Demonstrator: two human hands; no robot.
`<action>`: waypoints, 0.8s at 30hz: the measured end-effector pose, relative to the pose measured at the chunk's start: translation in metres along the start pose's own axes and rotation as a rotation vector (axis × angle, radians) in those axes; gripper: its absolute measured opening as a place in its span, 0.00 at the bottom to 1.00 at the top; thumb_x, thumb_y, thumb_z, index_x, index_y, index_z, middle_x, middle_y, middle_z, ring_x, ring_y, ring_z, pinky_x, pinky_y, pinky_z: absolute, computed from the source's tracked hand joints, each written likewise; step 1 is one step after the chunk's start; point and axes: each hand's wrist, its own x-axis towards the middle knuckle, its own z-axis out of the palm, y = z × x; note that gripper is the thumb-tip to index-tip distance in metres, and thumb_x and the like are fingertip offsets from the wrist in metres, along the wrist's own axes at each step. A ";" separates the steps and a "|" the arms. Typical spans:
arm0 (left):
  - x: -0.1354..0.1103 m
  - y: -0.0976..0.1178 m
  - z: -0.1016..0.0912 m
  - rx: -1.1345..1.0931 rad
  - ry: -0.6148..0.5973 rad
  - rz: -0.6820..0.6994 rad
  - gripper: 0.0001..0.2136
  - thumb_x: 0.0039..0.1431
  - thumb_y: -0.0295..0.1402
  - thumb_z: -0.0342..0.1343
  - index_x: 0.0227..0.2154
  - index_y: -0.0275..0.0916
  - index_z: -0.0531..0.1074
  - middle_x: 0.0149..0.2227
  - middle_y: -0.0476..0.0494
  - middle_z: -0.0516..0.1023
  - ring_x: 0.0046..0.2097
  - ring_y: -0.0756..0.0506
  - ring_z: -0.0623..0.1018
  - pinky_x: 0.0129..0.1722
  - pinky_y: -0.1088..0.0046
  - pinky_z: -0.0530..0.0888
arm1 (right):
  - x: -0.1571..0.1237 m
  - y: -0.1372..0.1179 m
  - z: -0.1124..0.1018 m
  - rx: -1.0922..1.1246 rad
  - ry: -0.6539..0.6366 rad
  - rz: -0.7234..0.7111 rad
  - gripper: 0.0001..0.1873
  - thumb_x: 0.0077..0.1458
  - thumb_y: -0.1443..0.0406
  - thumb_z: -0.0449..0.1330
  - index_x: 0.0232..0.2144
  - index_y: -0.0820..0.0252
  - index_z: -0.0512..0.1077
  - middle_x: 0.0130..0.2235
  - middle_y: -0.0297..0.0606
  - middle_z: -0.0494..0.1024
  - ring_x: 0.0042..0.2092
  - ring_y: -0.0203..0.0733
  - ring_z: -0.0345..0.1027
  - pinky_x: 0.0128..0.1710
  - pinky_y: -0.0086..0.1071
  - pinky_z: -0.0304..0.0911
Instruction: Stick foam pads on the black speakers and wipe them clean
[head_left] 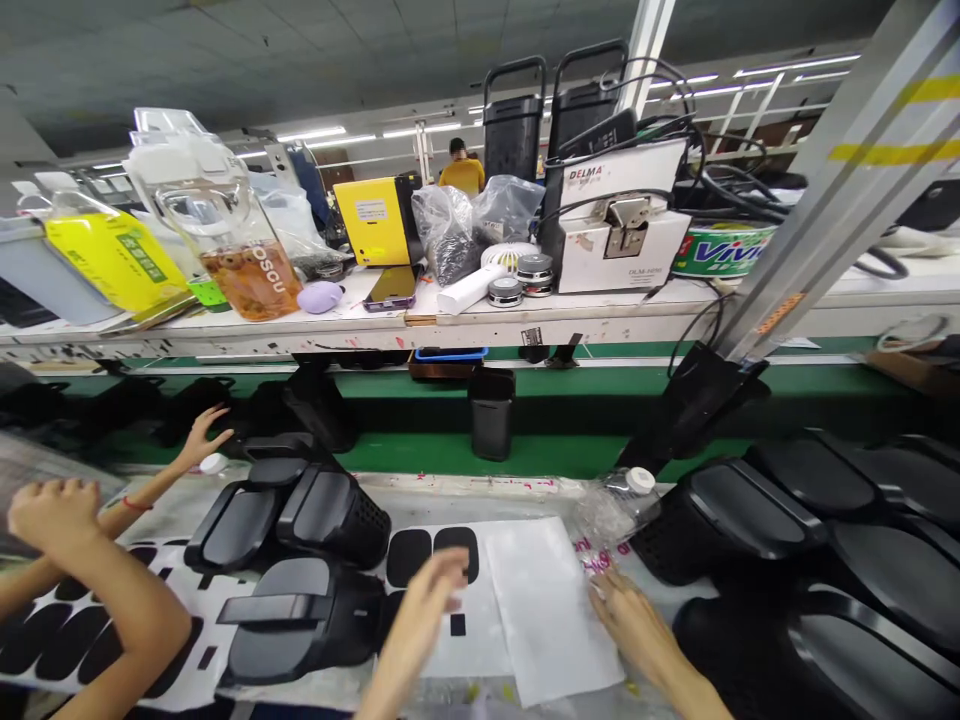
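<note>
My left hand hovers, blurred by motion, over a white backing sheet with black stick-on pads; its fingers look stretched out and hold nothing. My right hand lies flat, fingers extended, at the right edge of a blank white sheet. Just left of my left hand lie black plastic housings, with two more behind them.
A co-worker's hands reach in from the left over more pad sheets. Stacked black housings crowd the right. A clear bottle lies beyond the sheet. A black bin stands on the green conveyor. The shelf above carries a DELMA machine.
</note>
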 end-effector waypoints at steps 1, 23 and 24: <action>-0.005 -0.020 0.002 0.124 -0.028 -0.042 0.20 0.52 0.46 0.59 0.44 0.38 0.76 0.50 0.33 0.77 0.52 0.32 0.76 0.54 0.52 0.71 | -0.004 0.010 0.012 -0.025 0.017 0.029 0.18 0.57 0.69 0.48 0.39 0.61 0.78 0.43 0.53 0.80 0.46 0.58 0.74 0.44 0.48 0.69; -0.012 -0.087 0.008 -0.076 0.036 -0.137 0.35 0.45 0.60 0.58 0.48 0.37 0.74 0.53 0.27 0.75 0.54 0.30 0.74 0.54 0.55 0.70 | 0.221 -0.151 -0.152 0.255 0.304 -0.181 0.15 0.55 0.54 0.63 0.34 0.62 0.77 0.33 0.47 0.81 0.39 0.53 0.75 0.40 0.38 0.65; -0.005 -0.079 0.017 -0.173 0.011 -0.146 0.39 0.44 0.64 0.56 0.49 0.36 0.73 0.54 0.27 0.74 0.56 0.31 0.73 0.55 0.56 0.69 | 0.203 -0.147 -0.155 0.281 0.331 -0.167 0.16 0.55 0.53 0.62 0.34 0.61 0.77 0.33 0.44 0.80 0.38 0.50 0.75 0.40 0.36 0.64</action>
